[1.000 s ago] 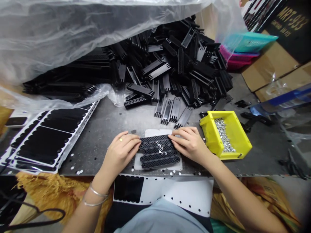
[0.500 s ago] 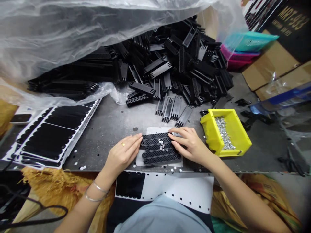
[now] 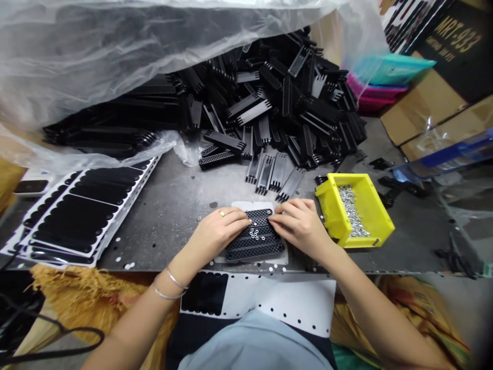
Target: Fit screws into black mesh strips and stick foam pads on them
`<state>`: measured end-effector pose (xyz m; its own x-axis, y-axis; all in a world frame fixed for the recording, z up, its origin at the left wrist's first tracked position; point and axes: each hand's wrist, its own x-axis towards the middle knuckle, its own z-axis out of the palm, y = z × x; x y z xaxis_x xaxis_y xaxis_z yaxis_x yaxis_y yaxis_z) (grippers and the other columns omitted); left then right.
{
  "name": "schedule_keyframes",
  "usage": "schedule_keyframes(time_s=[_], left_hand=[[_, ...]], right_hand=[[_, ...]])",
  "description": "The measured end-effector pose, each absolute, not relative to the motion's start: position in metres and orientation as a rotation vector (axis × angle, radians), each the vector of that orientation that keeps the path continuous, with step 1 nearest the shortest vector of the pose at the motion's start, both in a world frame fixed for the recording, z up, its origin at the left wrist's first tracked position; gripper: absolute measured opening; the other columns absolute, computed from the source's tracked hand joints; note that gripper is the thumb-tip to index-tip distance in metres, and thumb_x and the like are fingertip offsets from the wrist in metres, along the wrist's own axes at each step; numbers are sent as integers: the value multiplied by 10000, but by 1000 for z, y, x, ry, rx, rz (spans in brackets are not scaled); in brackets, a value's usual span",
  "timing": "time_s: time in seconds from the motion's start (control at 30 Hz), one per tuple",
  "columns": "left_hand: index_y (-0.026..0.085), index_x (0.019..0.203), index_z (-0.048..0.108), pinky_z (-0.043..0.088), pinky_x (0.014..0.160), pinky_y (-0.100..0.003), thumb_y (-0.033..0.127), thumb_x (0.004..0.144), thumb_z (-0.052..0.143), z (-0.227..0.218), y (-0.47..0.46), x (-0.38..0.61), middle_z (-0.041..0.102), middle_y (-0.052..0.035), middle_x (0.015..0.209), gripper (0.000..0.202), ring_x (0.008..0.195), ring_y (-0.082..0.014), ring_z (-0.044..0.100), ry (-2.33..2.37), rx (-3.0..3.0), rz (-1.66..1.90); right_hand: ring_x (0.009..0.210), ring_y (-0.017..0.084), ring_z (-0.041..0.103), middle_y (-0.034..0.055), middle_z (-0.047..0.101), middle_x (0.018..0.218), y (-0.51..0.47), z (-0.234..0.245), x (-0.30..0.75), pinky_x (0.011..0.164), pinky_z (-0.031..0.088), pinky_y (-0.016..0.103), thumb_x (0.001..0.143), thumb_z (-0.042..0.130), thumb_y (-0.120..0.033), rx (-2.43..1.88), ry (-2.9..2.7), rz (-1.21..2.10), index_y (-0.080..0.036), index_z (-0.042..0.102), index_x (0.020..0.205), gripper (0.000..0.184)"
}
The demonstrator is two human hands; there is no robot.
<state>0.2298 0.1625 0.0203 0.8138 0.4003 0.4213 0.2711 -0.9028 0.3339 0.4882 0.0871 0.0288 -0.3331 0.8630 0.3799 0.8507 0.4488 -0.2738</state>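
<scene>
Several black plastic strips [image 3: 256, 250] with a latticed face lie side by side on a pale plate [image 3: 241, 205] at the table's front edge. Small silver rings [image 3: 254, 234] are scattered on the middle strips, and one sits at the right end of the top strip. My left hand [image 3: 221, 226] reaches over the strips' left ends, its fingers pressed together with the tips by the rings. What they hold, if anything, is too small to name. My right hand [image 3: 298, 222] is pinched at the right ends of the upper strips; its fingertips hide what is between them.
A yellow bin [image 3: 379, 213] of small metal pieces stands to the right. Behind lies a large heap of black plastic parts [image 3: 285, 103], partly under clear plastic sheeting [image 3: 115, 46]. Sheets of black stickers [image 3: 88, 210] are at the left. White dots [image 3: 129, 266] dot the front edge.
My left hand has moved right from the strips' left ends to over the rings. My right fingers have drawn together and shifted slightly down along the strips' right ends.
</scene>
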Motion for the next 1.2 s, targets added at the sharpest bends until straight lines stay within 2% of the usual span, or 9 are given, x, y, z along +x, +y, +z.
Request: schedule_keyframes(time_s=[0.13,0.23,0.4,0.5,0.63,0.73,0.83,1.0,1.2], left_hand=[[183,1259,695,571,976,-395,184,1068,491,21,166,233,764,-91,1162,280,1129,-218,676,507,2802,677],[174,1180,714,558,965,-381,196,1072,486,23,167,233,765,-86,1108,253,1083,-210,676,492,2834,667],[197,1092,716,533,983,-395,175,1056,517,31,165,214,779,-52,1044,203,997,-196,693,507,2906,690],[198,1073,706,531,975,-401,157,1026,572,34,162,197,783,-44,1034,148,973,-196,707,606,2921,739],[188,1055,687,534,961,-392,135,989,636,30,160,191,778,-43,1023,99,959,-195,715,678,2863,798],[187,1078,692,540,954,-393,125,979,648,21,158,192,776,-51,1026,125,968,-196,716,661,2809,858],[195,1141,705,535,973,-402,122,968,658,14,153,187,780,-65,1072,193,1010,-201,718,641,2772,915],[170,1276,667,502,1028,-408,82,962,651,12,149,175,777,-94,1187,326,1104,-212,716,622,2894,851],[158,1263,659,482,1034,-410,71,984,628,14,143,181,789,-81,1172,294,1076,-207,726,656,2992,859]], right_hand=[[960,220,638,31,766,1055,72,24,503,883,390,416,1007,609,-208,-1421,-2233,80,-289,748,1206,256],[964,233,640,51,771,1080,63,25,499,888,395,418,997,607,-197,-1429,-2273,-46,-263,732,1262,301],[999,232,642,72,779,1109,64,36,493,931,402,407,1021,563,-208,-1410,-2424,-224,-199,745,1215,267],[997,235,637,68,776,1122,71,40,500,920,415,406,1025,571,-248,-1394,-2445,-213,-214,759,1174,242],[1000,222,631,47,779,1136,77,40,507,908,437,397,1020,572,-225,-1283,-2517,-169,-242,760,1182,249],[985,226,616,61,761,1108,78,41,507,861,456,395,1028,554,-236,-1363,-2425,79,-233,777,1134,247],[995,240,609,87,736,1143,75,39,508,842,469,403,1031,561,-266,-1431,-2370,222,-232,775,1172,259],[1036,251,617,115,743,1200,72,33,513,863,465,401,1023,584,-239,-1322,-2452,-50,-177,746,1234,273],[1004,251,613,107,746,1184,71,38,506,855,470,399,1043,545,-256,-1354,-2480,-68,-157,730,1245,291]])
